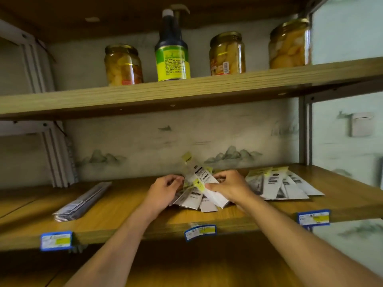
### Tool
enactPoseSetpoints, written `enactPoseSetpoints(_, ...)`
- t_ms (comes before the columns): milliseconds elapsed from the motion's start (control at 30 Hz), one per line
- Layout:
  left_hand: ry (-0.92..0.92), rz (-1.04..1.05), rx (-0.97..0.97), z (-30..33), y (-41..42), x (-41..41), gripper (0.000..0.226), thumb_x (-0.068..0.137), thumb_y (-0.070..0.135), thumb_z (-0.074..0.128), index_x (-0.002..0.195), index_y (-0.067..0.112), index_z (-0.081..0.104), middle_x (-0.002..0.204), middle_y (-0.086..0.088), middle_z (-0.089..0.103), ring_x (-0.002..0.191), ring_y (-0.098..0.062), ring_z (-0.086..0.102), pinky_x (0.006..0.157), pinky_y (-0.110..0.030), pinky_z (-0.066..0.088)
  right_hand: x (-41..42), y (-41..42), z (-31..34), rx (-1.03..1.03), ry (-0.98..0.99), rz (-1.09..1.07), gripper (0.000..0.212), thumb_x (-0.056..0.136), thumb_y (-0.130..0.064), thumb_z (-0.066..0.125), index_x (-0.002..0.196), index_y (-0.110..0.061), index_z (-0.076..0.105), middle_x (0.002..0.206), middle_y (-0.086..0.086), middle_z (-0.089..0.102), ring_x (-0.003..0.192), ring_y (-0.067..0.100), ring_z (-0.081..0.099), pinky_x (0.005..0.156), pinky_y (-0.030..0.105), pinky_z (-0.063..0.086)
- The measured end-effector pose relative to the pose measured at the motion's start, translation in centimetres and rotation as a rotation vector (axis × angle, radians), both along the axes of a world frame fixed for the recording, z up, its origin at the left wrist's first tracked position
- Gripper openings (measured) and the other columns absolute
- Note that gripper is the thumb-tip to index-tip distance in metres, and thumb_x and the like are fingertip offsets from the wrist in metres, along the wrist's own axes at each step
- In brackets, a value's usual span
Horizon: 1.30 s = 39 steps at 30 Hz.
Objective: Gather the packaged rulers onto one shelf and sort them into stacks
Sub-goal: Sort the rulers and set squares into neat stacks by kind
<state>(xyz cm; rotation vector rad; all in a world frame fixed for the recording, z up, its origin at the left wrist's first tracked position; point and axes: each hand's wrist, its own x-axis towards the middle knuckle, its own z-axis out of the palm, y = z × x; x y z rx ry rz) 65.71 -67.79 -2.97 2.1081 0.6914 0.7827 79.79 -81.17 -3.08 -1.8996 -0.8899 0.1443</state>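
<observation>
Gripping white yellow-tagged ruler packets (204, 181), hands (230, 186)

Two wooden shelves, one above the other, each with goods on it.

The lower shelf (128, 206) carries three lots of packaged rulers: a neat stack (83, 200) at nine o'clock, a loose fanned heap (192, 198) in the middle, and a spread pile (279, 185) at three o'clock, well apart from the stack. Three blue price tags (200, 232) hang along its front edge. The upper shelf (207, 88), at twelve o'clock, holds three glass jars (123, 65) of yellow preserved fruit and a dark bottle (172, 50) with a green and yellow label, standing upright between the two left jars.
</observation>
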Motion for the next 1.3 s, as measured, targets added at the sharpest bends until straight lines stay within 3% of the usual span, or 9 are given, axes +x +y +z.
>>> enactPoseSetpoints(200, -0.078, -0.037, -0.058, 0.6, -1.3, -0.8, 0.022, 0.099, 0.039, 0.045, 0.111, 0.037, 0.064, 0.107, 0.014, 0.063, 0.095, -0.003, 0.058, 0.068, -0.019, 0.044, -0.3, -0.2, 0.0, 0.114, -0.128, 0.006, 0.036, 0.085, -0.031, 0.072, 0.119, -0.022, 0.065, 0.117, -0.005, 0.068, 0.095, 0.011, 0.065, 0.078, 0.027, 0.056)
enactPoseSetpoints(300, -0.102, -0.074, -0.05, 0.7, -1.7, -1.0, 0.026, 0.097, 0.046, 0.046, 0.114, 0.037, 0.065, 0.107, 0.016, 0.066, 0.097, -0.001, 0.06, 0.074, -0.018, 0.047, -0.7, -0.3, 0.2, 0.178, -0.221, 0.018, 0.032, 0.087, -0.031, 0.069, 0.119, -0.027, 0.064, 0.114, -0.009, 0.066, 0.095, 0.007, 0.061, 0.072, 0.018, 0.051)
enactPoseSetpoints(433, -0.235, -0.12, -0.059, 1.0, -2.2, -1.5, 0.018, 0.093, 0.047, 0.051, 0.104, 0.041, 0.065, 0.095, 0.02, 0.071, 0.089, 0.006, 0.063, 0.071, -0.012, 0.046, -2.2, 0.2, 0.7, 0.11, -0.5, 0.011, 0.033, 0.093, -0.032, 0.06, 0.125, -0.036, 0.058, 0.117, -0.014, 0.055, 0.103, 0.003, 0.045, 0.089, 0.021, 0.042)
enactPoseSetpoints(600, -0.357, -0.119, -0.118, 1.2, -2.4, -1.6, 0.014, 0.092, 0.039, 0.058, 0.105, 0.033, 0.061, 0.098, 0.01, 0.071, 0.084, 0.002, 0.069, 0.063, -0.008, 0.05, -4.2, 1.0, 0.6, -0.022, -0.747, 0.065, 0.047, 0.093, -0.033, 0.058, 0.138, -0.035, 0.046, 0.129, -0.009, 0.05, 0.116, 0.013, 0.052, 0.092, 0.03, 0.049)
enactPoseSetpoints(733, -0.419, -0.06, -0.259, 1.6, -1.7, -1.4, 0.015, 0.095, 0.024, 0.059, 0.109, 0.028, 0.057, 0.102, 0.003, 0.07, 0.083, -0.007, 0.071, 0.06, -0.015, 0.054, -4.6, 1.3, 1.2, -0.059, -0.666, 0.232, 0.048, 0.095, -0.043, 0.053, 0.141, -0.032, 0.046, 0.139, -0.014, 0.044, 0.126, 0.01, 0.043, 0.102, 0.029, 0.038)
enactPoseSetpoints(800, -0.44, -0.015, -0.325, 1.7, -1.1, -1.8, 0.013, 0.096, 0.017, 0.057, 0.106, 0.025, 0.061, 0.102, -0.003, 0.071, 0.09, -0.018, 0.07, 0.075, -0.029, 0.058, -3.9, 0.8, 1.8, -0.032, -0.579, 0.252, 0.042, 0.096, -0.043, 0.05, 0.138, -0.037, 0.047, 0.14, -0.013, 0.046, 0.125, 0.01, 0.044, 0.101, 0.03, 0.037)
enactPoseSetpoints(900, -0.49, 0.08, -0.409, 1.3, 0.4, -2.6, 0.015, 0.098, 0.016, 0.053, 0.104, 0.023, 0.064, 0.106, -0.006, 0.071, 0.098, -0.024, 0.067, 0.091, -0.043, 0.052, -1.2, 0.0, 1.3, -0.045, -0.519, 0.117, 0.04, 0.099, -0.034, 0.048, 0.139, -0.032, 0.047, 0.138, -0.006, 0.05, 0.117, 0.01, 0.049, 0.094, 0.024, 0.041)
enactPoseSetpoints(1100, -0.441, 0.097, -0.438, 0.6, 0.8, -2.6, 0.023, 0.101, 0.022, 0.046, 0.12, 0.023, 0.059, 0.109, -0.003, 0.07, 0.099, -0.019, 0.064, 0.077, -0.033, 0.046, -0.2, 0.9, -0.2, -0.33, -0.409, 0.019, 0.048, 0.096, -0.046, 0.05, 0.14, -0.028, 0.047, 0.138, 0.007, 0.048, 0.126, 0.024, 0.048, 0.099, 0.035, 0.042)
enactPoseSetpoints(1300, -0.528, -0.001, -0.479, 0.9, 0.9, -3.1, 0.023, 0.102, 0.019, 0.045, 0.121, 0.022, 0.058, 0.1, -0.007, 0.075, 0.086, -0.029, 0.072, 0.085, -0.045, 0.055, 1.1, 1.1, -0.4, -0.214, -0.377, 0.037, 0.039, 0.09, -0.039, 0.063, 0.126, -0.024, 0.062, 0.123, -0.002, 0.065, 0.118, 0.018, 0.055, 0.094, 0.027, 0.043)
